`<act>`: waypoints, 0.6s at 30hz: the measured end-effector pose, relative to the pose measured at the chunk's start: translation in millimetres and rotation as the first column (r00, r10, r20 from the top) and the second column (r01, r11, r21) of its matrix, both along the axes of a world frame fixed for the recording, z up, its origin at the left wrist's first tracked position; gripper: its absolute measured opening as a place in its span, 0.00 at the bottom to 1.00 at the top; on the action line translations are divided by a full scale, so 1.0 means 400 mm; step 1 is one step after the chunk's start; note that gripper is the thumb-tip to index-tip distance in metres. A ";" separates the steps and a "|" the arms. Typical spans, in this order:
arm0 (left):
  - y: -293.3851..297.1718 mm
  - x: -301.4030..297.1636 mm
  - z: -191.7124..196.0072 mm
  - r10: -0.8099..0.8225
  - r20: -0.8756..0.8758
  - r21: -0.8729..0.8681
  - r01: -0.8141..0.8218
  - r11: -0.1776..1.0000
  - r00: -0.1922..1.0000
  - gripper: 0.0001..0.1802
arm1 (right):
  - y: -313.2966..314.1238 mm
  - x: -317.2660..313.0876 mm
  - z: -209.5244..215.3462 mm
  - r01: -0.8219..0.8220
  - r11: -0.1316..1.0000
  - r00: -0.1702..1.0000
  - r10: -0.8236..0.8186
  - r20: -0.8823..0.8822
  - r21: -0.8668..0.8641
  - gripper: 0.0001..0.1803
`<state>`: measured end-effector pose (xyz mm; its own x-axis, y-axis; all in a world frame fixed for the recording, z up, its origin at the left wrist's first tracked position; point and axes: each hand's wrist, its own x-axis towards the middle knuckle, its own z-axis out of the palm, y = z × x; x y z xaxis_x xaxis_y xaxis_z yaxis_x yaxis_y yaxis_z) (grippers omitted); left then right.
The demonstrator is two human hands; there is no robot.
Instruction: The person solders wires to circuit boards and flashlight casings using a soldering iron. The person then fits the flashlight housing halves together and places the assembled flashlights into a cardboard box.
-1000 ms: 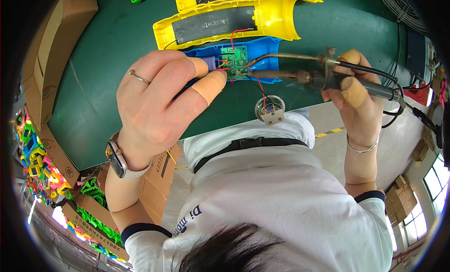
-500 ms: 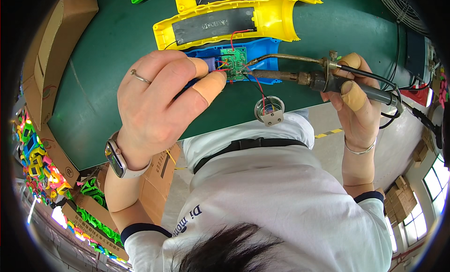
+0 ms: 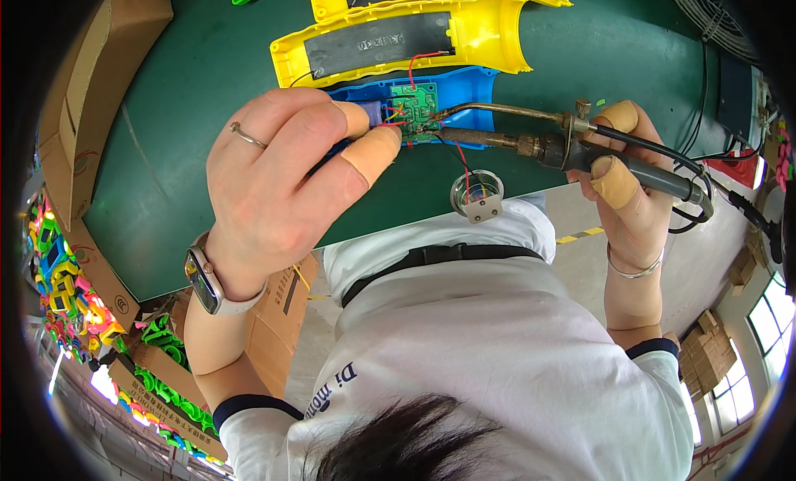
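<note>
A green circuit board [image 3: 424,98] sits in a blue plastic housing half [image 3: 474,89] near the table's front edge. My left hand [image 3: 286,182], finger coverings on two fingertips, is closed in a pinch on a thin red wire [image 3: 392,123] at the board's left side. Wrapped around the handle of a soldering iron [image 3: 543,148] is my right hand [image 3: 626,182]. The iron's tip and its curved metal solder-feed tube [image 3: 497,109] both reach the board's lower right part. A purple cylinder [image 3: 372,111] lies beside the board, partly hidden by my left fingers.
A round clear part with a metal bracket [image 3: 481,209] hangs on wires at the table edge. Yellow housing halves [image 3: 489,37] with black panels lie beyond the blue one. Cables trail from the iron toward a dark box [image 3: 736,95]. Cardboard [image 3: 116,83] stands at left.
The soldering iron and my right hand have shifted slightly left and nearer to me, with the tip still at the board. My left hand keeps its pinch in place.
</note>
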<state>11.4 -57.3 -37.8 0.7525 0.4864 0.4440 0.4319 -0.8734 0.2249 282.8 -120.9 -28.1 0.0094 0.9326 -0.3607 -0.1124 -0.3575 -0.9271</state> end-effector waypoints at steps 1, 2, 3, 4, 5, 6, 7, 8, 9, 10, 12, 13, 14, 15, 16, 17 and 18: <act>0.000 0.000 -0.001 0.004 0.001 0.005 -0.004 1.000 1.000 0.14 | 0.000 -0.001 0.001 0.000 1.000 1.000 0.000 0.001 0.000 0.17; -0.001 0.000 -0.002 0.004 0.002 0.004 -0.004 1.000 1.000 0.14 | -0.001 -0.002 0.001 0.002 1.000 1.000 -0.002 0.017 0.003 0.17; -0.003 0.000 -0.003 0.009 -0.003 0.010 -0.009 1.000 1.000 0.14 | -0.002 -0.003 0.001 0.004 1.000 0.999 -0.004 0.033 0.004 0.17; -0.003 0.001 -0.002 0.014 -0.009 0.019 -0.014 1.000 1.000 0.14 | -0.002 -0.004 0.001 0.004 1.000 0.999 -0.004 0.032 0.006 0.17; -0.003 0.001 -0.003 0.015 -0.010 0.020 -0.014 1.000 1.000 0.14 | -0.003 -0.005 0.000 0.049 0.999 0.999 -0.049 -0.010 0.004 0.17; -0.003 0.002 -0.005 0.016 -0.008 0.022 -0.016 1.000 1.000 0.13 | -0.004 -0.006 -0.002 0.093 0.996 0.994 -0.093 -0.053 -0.001 0.17; -0.003 0.002 -0.003 0.017 -0.007 0.026 -0.017 1.000 1.000 0.13 | -0.002 -0.003 -0.002 0.093 0.996 0.994 -0.093 -0.053 0.000 0.17; -0.002 0.002 -0.001 0.017 -0.007 0.027 -0.017 0.999 1.000 0.13 | 0.001 0.002 -0.003 0.105 0.993 0.985 -0.096 -0.145 0.055 0.16; 0.000 0.002 0.002 0.018 -0.011 0.030 -0.017 0.999 1.000 0.13 | 0.005 0.005 -0.005 0.121 0.987 0.967 -0.093 -0.236 0.108 0.16; 0.000 0.001 0.000 0.018 -0.013 0.030 -0.017 0.999 1.000 0.14 | 0.007 0.006 -0.010 0.121 0.987 0.968 -0.093 -0.235 0.107 0.16; 0.004 -0.001 -0.004 0.016 -0.015 0.032 -0.015 0.999 1.000 0.14 | 0.012 0.006 -0.020 0.218 0.969 0.948 -0.182 -0.262 0.116 0.15; 0.005 -0.001 -0.004 0.014 -0.017 0.035 -0.013 0.999 1.000 0.15 | 0.011 0.014 -0.023 0.191 0.972 0.947 -0.147 -0.286 0.134 0.13; 0.007 -0.002 -0.001 0.014 -0.018 0.037 -0.013 0.999 1.000 0.15 | 0.014 0.015 -0.025 0.191 0.972 0.947 -0.146 -0.286 0.136 0.13; 0.011 -0.004 0.004 -0.005 -0.019 0.026 0.005 1.000 1.000 0.14 | 0.019 0.016 -0.026 0.180 0.969 0.941 -0.119 -0.316 0.172 0.13; 0.015 -0.004 0.008 -0.024 -0.020 0.017 0.025 1.000 1.000 0.13 | 0.021 0.019 -0.028 0.171 0.963 0.935 -0.092 -0.343 0.209 0.13; 0.018 -0.005 0.020 -0.026 -0.019 0.024 0.026 0.999 0.999 0.13 | 0.020 0.024 -0.029 0.172 0.961 0.935 -0.091 -0.342 0.215 0.13; 0.022 -0.008 0.040 0.025 0.038 -0.110 -0.020 0.994 0.999 0.14 | 0.019 0.032 -0.031 0.177 0.959 0.923 -0.084 -0.375 0.221 0.12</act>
<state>8.3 -48.5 -21.9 0.7240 0.5503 0.4159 0.4402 -0.8328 0.3355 295.5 -113.5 -40.5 0.0509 0.9912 -0.1225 -0.4835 -0.0829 -0.8714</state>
